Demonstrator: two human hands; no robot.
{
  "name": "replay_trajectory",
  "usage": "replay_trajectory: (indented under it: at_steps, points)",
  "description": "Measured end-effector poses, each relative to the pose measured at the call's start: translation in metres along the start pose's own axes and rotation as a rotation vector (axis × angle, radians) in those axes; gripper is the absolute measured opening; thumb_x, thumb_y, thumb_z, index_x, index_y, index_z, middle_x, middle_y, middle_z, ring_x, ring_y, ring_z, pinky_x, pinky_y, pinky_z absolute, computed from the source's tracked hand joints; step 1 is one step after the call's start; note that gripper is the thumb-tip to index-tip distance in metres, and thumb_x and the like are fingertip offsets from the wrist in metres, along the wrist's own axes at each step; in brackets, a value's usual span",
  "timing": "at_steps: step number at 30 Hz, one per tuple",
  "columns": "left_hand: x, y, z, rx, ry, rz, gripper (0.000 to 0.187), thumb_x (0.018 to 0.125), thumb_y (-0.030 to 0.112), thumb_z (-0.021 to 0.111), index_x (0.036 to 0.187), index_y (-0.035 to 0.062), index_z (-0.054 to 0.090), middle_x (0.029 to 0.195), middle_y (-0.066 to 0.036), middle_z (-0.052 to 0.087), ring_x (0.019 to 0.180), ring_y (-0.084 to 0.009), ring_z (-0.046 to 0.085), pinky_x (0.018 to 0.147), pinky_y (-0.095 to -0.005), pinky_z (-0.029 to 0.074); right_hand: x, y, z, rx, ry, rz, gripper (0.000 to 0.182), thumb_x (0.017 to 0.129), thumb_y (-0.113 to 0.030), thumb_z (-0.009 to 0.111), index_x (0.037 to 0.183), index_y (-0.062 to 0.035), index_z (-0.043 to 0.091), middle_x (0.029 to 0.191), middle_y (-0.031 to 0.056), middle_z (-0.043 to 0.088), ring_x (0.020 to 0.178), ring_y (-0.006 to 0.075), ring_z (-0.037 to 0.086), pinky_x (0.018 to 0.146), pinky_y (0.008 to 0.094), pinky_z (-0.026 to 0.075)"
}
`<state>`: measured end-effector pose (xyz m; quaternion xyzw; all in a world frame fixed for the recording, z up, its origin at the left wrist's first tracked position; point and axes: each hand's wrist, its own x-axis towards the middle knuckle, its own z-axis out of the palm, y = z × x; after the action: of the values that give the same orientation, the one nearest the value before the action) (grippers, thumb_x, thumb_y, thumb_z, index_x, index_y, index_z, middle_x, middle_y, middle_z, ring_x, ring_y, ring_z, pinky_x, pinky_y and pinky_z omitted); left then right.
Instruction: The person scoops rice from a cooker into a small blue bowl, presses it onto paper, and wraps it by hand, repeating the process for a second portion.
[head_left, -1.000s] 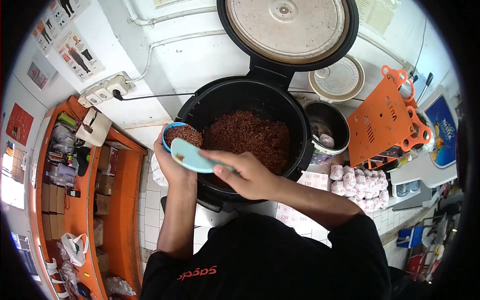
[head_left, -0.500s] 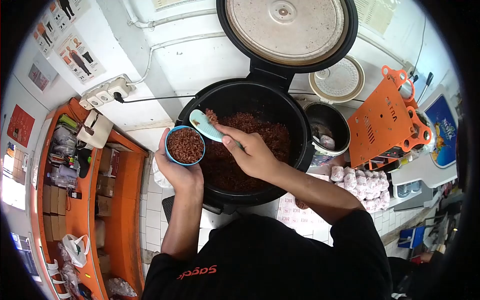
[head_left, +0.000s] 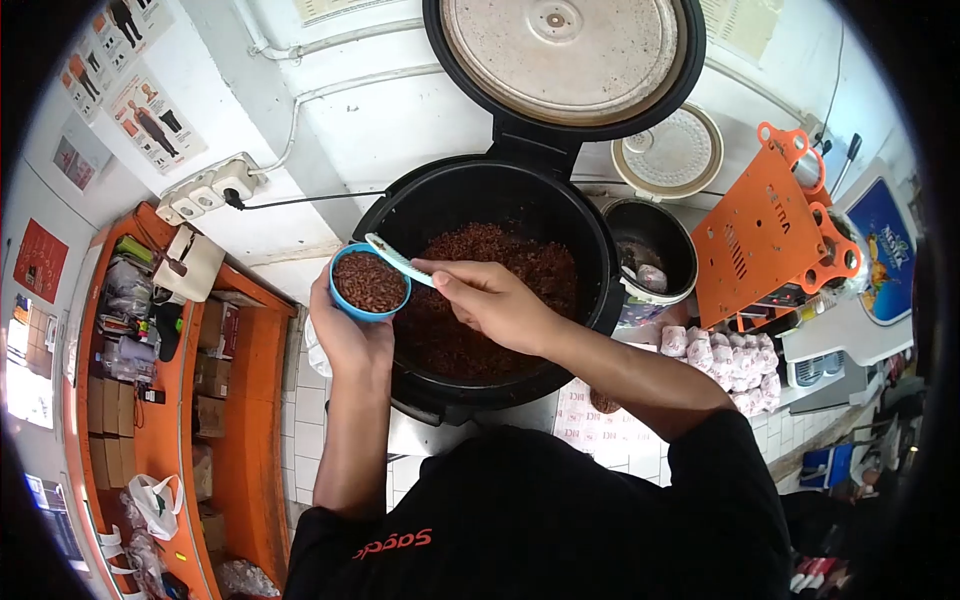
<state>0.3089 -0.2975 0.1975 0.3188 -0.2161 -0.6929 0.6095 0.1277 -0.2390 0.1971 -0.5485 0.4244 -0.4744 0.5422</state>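
Note:
My left hand is wrapped round a small blue bowl filled with reddish-brown rice. In my right hand is a pale green rice paddle, its blade turned edge-on over the bowl's right rim. Below and behind both, a large black rice cooker stands with its lid raised and more of the same rice inside.
Right of the cooker are a smaller pot, a round pale lid, an orange metal stand, and several wrapped bundles beside printed paper. Orange shelves stand at the left.
The paddle has tilted from face-up to edge-on and moved down and left to the bowl's rim. The rice clump on its blade no longer shows. The bowl is slightly tilted.

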Motion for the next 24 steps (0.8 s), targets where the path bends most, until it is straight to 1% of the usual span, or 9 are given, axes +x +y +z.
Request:
replay_trajectory:
  at_steps: [4, 7, 10, 15, 16, 18, 19, 22, 24]
  points:
    - [-0.014, 0.01, 0.011, 0.096, -0.039, -0.204, 0.051, 0.108, 0.045, 0.033, 0.121, 0.0055, 0.062, 0.114, -0.016, 0.069, 0.108, -0.0297, 0.068, 0.087, -0.0453, 0.059, 0.005, 0.0, -0.02, -0.453, -0.094, -0.436, 0.036, 0.104, -0.022, 0.059, 0.138, -0.0097, 0.063, 0.08, 0.0116, 0.072, 0.059, 0.0151, 0.061, 0.061, 0.0312, 0.049]
    - [-0.019, 0.005, 0.01, 0.186, -0.011, -0.252, 0.052, 0.106, 0.05, 0.037, 0.121, 0.0066, 0.062, 0.112, -0.015, 0.069, 0.105, -0.0274, 0.068, 0.085, -0.0436, 0.058, 0.009, -0.007, -0.025, -0.625, -0.24, -0.375, 0.034, 0.099, -0.015, 0.063, 0.133, -0.0146, 0.067, 0.074, 0.0203, 0.069, 0.051, 0.0227, 0.063, 0.054, 0.035, 0.047]
    - [-0.016, -0.003, 0.001, 0.301, 0.02, -0.203, 0.05, 0.106, 0.05, 0.04, 0.121, 0.0072, 0.061, 0.113, -0.013, 0.068, 0.106, -0.0252, 0.068, 0.084, -0.0422, 0.058, 0.007, 0.005, -0.018, -0.769, -0.223, -0.333, 0.034, 0.1, -0.016, 0.063, 0.133, -0.0141, 0.067, 0.076, 0.0202, 0.07, 0.055, 0.024, 0.066, 0.056, 0.0362, 0.049]
    - [-0.017, -0.006, -0.01, 0.171, -0.006, -0.208, 0.041, 0.107, 0.043, 0.041, 0.121, 0.0086, 0.06, 0.112, -0.008, 0.067, 0.106, -0.0221, 0.068, 0.085, -0.0399, 0.057, 0.007, -0.002, -0.01, -0.587, -0.134, -0.302, 0.033, 0.101, -0.018, 0.06, 0.133, -0.0091, 0.066, 0.092, 0.025, 0.072, 0.066, 0.0268, 0.071, 0.064, 0.0371, 0.053]
    - [-0.019, -0.003, -0.005, 0.122, 0.018, -0.175, 0.039, 0.107, 0.039, 0.04, 0.12, 0.0083, 0.061, 0.11, -0.007, 0.067, 0.104, -0.0205, 0.068, 0.084, -0.0378, 0.057, 0.005, -0.003, -0.007, -0.57, -0.036, -0.319, 0.034, 0.102, -0.017, 0.06, 0.133, -0.008, 0.066, 0.096, 0.0257, 0.072, 0.07, 0.0276, 0.073, 0.067, 0.0375, 0.054]
    - [-0.012, -0.009, -0.014, 0.176, -0.008, -0.061, 0.039, 0.107, 0.039, 0.04, 0.121, 0.0086, 0.061, 0.11, -0.007, 0.068, 0.102, -0.02, 0.068, 0.084, -0.037, 0.057, 0.005, 0.021, 0.01, -0.521, -0.097, -0.419, 0.035, 0.103, -0.018, 0.059, 0.135, -0.0061, 0.064, 0.101, 0.0266, 0.072, 0.079, 0.0306, 0.075, 0.074, 0.0377, 0.055]
    - [-0.01, -0.011, -0.019, 0.25, -0.017, -0.005, 0.039, 0.107, 0.038, 0.04, 0.122, 0.0092, 0.061, 0.11, -0.007, 0.068, 0.101, -0.0198, 0.068, 0.084, -0.0368, 0.056, 0.0, 0.023, 0.013, -0.544, -0.143, -0.2, 0.035, 0.104, -0.02, 0.057, 0.135, -0.0049, 0.063, 0.113, 0.0266, 0.07, 0.098, 0.0323, 0.074, 0.088, 0.0366, 0.054]
    - [-0.018, -0.013, -0.022, 0.139, -0.022, -0.068, 0.04, 0.106, 0.038, 0.04, 0.123, 0.0087, 0.061, 0.111, -0.008, 0.067, 0.102, -0.0209, 0.067, 0.087, -0.0395, 0.056, -0.002, 0.005, 0.007, -0.471, -0.185, -0.078, 0.037, 0.106, -0.023, 0.054, 0.137, -0.0048, 0.062, 0.129, 0.0183, 0.068, 0.119, 0.026, 0.066, 0.104, 0.0344, 0.048]
    - [-0.028, -0.005, -0.016, 0.019, -0.03, -0.049, 0.047, 0.106, 0.043, 0.039, 0.127, 0.0054, 0.058, 0.121, -0.014, 0.066, 0.113, -0.029, 0.065, 0.094, -0.0523, 0.055, -0.006, 0.013, 0.01, -0.246, -0.03, -0.182, 0.04, 0.106, -0.026, 0.054, 0.141, -0.007, 0.059, 0.123, 0.019, 0.07, 0.116, 0.0194, 0.065, 0.1, 0.0328, 0.048]
